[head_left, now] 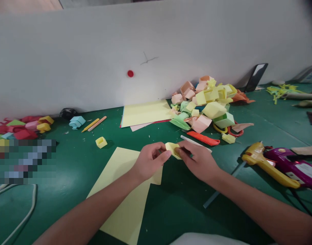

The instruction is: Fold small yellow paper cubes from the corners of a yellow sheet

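Between both hands is a small folded piece of yellow paper [173, 148], held above the green table. My left hand [151, 159] pinches its left edge between thumb and fingers. From the other side, my right hand [198, 159] grips the right edge, its fingertips covering part of the paper. Below my left forearm lies a pale yellow sheet [125, 204], partly hidden by the arm. A small open yellow paper box [101, 142] sits to the left of my left hand. Just beyond my right hand are an orange-red cutter [203, 138] and a thin white stick [194, 143].
A heap of folded paper shapes [209, 98] stands against the white wall, beside stacked coloured sheets [145, 114]. At right lie a yellow glue gun [270, 165] and a purple device [293, 166]. A phone [256, 77] leans on the wall. A white cable [33, 200] runs at left.
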Demonstrator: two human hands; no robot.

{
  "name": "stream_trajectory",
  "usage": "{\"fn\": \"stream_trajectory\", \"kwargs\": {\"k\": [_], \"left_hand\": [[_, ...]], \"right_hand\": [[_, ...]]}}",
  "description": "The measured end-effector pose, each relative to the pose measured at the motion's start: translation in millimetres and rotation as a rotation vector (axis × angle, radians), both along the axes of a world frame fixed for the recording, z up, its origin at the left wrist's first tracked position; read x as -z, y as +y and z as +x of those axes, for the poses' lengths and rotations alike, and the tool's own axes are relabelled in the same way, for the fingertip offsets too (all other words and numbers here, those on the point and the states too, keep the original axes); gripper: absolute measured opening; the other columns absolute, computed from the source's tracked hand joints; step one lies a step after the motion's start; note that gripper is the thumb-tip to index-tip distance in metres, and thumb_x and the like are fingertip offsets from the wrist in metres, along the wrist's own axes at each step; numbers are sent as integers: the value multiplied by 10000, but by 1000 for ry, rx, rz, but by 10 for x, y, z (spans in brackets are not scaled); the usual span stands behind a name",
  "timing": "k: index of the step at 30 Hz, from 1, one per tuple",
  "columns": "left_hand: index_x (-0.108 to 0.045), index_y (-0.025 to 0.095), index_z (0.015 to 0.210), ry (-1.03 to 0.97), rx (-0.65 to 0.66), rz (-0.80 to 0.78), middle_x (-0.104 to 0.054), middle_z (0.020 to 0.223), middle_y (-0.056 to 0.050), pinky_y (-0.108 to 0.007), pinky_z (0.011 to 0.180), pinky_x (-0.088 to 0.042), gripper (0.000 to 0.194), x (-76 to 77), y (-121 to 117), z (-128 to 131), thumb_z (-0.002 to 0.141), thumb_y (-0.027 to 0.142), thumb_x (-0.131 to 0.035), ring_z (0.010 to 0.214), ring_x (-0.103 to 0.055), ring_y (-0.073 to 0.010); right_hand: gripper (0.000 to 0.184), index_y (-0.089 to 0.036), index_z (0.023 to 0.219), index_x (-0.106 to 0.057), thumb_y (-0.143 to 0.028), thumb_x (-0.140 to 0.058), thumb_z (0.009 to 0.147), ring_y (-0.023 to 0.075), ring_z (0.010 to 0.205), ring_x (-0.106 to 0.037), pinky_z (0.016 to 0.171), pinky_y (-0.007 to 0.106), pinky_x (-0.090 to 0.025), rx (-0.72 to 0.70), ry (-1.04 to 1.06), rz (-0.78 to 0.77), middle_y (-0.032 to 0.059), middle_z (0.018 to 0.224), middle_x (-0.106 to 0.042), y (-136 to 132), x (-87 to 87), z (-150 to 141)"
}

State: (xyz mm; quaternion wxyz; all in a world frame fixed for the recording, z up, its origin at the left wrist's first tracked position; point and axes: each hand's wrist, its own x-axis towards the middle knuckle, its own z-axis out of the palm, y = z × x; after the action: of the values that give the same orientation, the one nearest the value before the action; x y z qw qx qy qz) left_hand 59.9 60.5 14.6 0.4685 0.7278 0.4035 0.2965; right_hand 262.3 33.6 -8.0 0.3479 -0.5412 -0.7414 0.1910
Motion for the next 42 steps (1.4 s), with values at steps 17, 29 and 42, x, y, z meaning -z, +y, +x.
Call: {"fn": "stream_trajectory", "kwargs": {"k": [17, 29, 42], "left_hand": [[-451, 189, 545, 87, -124, -58, -380, 520, 54, -246, 498, -246, 344, -21, 128, -17, 818, 371, -552, 500, -344, -96], [-530, 190, 640, 84, -159, -32, -441, 569, 44, -250, 525, -275, 363, -16, 158, -31, 879, 463, -549, 542, -384, -110], [-570, 213, 819, 339, -144, 264, -596, 761, 21, -248, 542, -343, 182, -113, -53, 47, 885, 382, -554, 634, -503, -135]], "right_hand": [[140, -255, 954, -697, -313, -575, 920, 207, 768, -652, 658, 328, -509, -64, 160, -31, 39, 903, -724, 5, -38, -30], [144, -253, 974, -695, -226, -570, 907, 202, 745, -641, 641, 336, -498, -126, 190, -24, 46, 920, -712, -27, -10, -63], [171, -235, 957, -645, -139, -521, 889, 209, 872, -633, 687, 331, -502, -141, 93, 102, 45, 946, -690, -29, 20, -61]]}}
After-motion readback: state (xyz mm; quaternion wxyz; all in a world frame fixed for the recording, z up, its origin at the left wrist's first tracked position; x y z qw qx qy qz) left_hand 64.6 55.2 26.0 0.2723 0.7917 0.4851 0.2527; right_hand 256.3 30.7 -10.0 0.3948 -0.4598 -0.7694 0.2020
